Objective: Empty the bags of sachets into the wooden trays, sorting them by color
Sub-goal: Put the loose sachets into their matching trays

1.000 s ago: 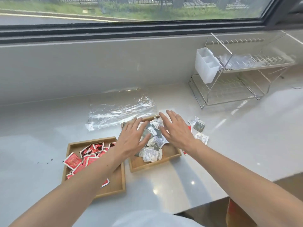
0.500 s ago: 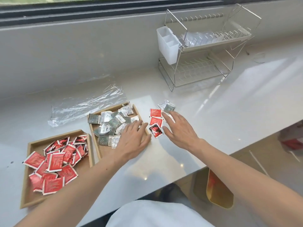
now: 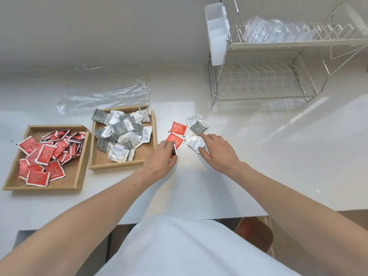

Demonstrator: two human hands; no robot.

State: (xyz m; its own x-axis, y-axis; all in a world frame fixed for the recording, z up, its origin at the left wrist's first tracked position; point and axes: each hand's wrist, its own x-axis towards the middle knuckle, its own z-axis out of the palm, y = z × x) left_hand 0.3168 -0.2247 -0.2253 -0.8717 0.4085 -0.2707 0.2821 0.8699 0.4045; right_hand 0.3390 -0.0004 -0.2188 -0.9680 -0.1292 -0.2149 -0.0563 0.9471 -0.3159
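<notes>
Both bare arms reach forward, left hand (image 3: 161, 159) curled with fingertips pinched, right hand (image 3: 217, 150) spread, fingers extended.

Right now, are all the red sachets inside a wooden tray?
No, loose red sachets lie on the counter right of the grey tray.

white counter (image 3: 249, 176) | two trays (image 3: 79, 170) | loose sachets (image 3: 179, 127) | empty bag (image 3: 105, 96) | rack (image 3: 264, 96)
</notes>
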